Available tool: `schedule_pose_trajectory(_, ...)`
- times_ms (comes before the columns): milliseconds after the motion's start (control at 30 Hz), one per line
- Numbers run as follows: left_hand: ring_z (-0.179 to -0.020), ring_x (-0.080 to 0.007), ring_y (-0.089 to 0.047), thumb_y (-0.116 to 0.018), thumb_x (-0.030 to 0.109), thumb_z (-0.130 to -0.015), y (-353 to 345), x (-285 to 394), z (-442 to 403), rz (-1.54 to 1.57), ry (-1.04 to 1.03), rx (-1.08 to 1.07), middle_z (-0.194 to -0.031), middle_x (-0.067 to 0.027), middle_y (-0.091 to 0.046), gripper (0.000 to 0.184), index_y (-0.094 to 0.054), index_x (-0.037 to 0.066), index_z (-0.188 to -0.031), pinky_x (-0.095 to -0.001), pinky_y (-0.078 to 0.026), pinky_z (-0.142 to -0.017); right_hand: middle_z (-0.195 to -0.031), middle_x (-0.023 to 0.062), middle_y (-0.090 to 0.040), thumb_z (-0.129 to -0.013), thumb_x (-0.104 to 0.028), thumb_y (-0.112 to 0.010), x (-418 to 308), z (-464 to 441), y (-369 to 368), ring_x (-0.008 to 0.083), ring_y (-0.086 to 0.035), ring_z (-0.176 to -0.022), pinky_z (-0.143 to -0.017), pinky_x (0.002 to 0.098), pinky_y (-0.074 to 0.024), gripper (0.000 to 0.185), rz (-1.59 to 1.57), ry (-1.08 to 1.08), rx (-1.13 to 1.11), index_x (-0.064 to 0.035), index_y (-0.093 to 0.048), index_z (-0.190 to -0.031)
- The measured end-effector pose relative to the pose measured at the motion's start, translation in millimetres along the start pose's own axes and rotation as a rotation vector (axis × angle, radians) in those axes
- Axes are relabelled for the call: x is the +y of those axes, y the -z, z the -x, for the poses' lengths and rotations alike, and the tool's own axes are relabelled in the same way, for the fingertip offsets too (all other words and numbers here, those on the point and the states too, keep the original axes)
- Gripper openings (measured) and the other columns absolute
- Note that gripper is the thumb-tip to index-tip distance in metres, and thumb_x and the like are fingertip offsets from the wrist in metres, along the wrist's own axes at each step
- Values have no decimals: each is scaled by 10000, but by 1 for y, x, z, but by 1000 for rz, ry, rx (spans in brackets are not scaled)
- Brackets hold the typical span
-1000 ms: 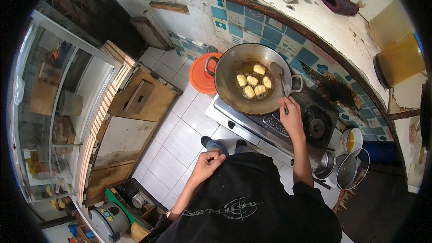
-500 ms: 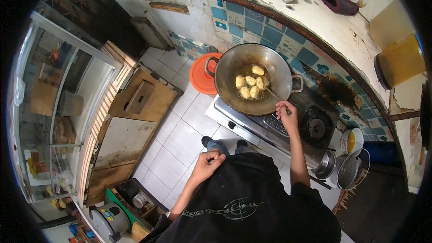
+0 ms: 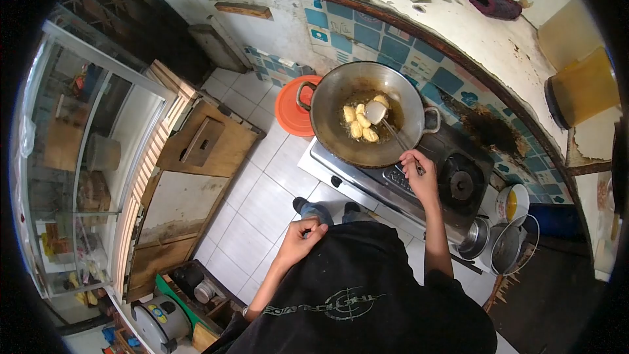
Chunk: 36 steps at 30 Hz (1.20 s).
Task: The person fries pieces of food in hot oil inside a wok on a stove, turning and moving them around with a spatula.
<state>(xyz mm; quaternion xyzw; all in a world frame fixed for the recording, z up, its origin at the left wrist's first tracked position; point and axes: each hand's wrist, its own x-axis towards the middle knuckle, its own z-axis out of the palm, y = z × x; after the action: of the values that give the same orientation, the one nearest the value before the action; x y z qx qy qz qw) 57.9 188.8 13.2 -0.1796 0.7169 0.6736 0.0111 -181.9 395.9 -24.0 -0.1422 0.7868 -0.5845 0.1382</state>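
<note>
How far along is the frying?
Already done: pale golden pieces sit in the wok. In hand: the right hand holds a spatula, its blade among them. Probably left: more browning, given their pale colour, then lifting them out, as they lie in the wok.

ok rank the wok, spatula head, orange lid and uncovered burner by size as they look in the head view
1. Wok
2. Orange lid, partly hidden
3. Uncovered burner
4. Spatula head
</note>
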Motion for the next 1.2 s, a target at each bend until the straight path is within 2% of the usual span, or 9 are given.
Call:
schedule_pose_trajectory(100,-594,-74,-294,-574,86,-902,1,1,0,-8,22,-14,-605,11,-319,431,-275,29,-596,-280,-265,-556,-715,68,-572,-941,-117,-483,-7,-1,3,149,-566,-646,-632,285,-442,178,64,-14,15,1,-595,-870)
schedule_pose_trajectory(200,-599,-73,-293,-569,102,-906,0,5,-1,-6,38,-23,-613,19,-319,436,-272,33,-594,-282,-257,-558,-759,115,-583,-921,-91,-501,-9,-10,8,232,-575,-686,-660,310,-446,141,283,207,93,5,-595,-877)
schedule_pose_trajectory(300,-598,-74,-284,-572,105,-906,0,6,1,-9,38,-26,-611,21,-307,439,-272,31,-595,-284,-254,-557,-797,149,-588,-905,-72,-510,-5,-22,11,295,-564,-717,-676,327,-446,120,357,263,117,9,-596,-884)
schedule_pose_trajectory(400,-588,-77,-286,-579,86,-902,0,5,1,-9,32,-16,-598,7,-305,432,-276,20,-601,-284,-269,-552,-795,154,-583,-906,-66,-505,18,-36,10,313,-559,-703,-674,333,-450,120,323,310,134,13,-595,-905)
schedule_pose_trajectory(500,-582,-79,-288,-580,80,-901,1,3,2,4,15,0,-590,1,-305,429,-279,15,-603,-283,-275,-549,-782,117,-586,-921,-68,-491,43,-46,4,246,-569,-666,-658,330,-458,132,251,235,114,1,-603,-910)
schedule_pose_trajectory(600,-581,-78,-285,-580,83,-902,1,3,4,9,15,4,-587,2,-303,430,-279,15,-602,-282,-272,-547,-756,55,-567,-943,-63,-466,72,-54,-6,147,-559,-637,-605,295,-458,157,-34,3,-2,-9,-610,-913)
schedule_pose_trajectory(700,-579,-77,-280,-580,86,-903,2,3,4,0,21,8,-584,3,-300,431,-280,14,-601,-281,-269,-545,-740,9,-534,-969,-81,-448,74,-54,-16,74,-524,-636,-556,253,-439,184,-265,-43,-6,-12,-607,-907)
schedule_pose_trajectory(1033,-602,-72,-286,-575,104,-904,2,2,2,-9,14,6,-606,20,-316,427,-284,27,-602,-286,-254,-551,-741,2,-530,-987,-130,-454,45,-40,-17,66,-495,-618,-548,225,-424,205,-171,37,-4,-4,-603,-925)
schedule_pose_trajectory(1200,-577,-88,-288,-584,91,-899,-1,4,-2,-5,-23,-11,-586,-14,-300,435,-275,11,-604,-286,-277,-552,-767,16,-565,-976,-148,-480,25,-32,-12,67,-507,-620,-578,231,-432,200,-124,51,-43,-1,-603,-918)
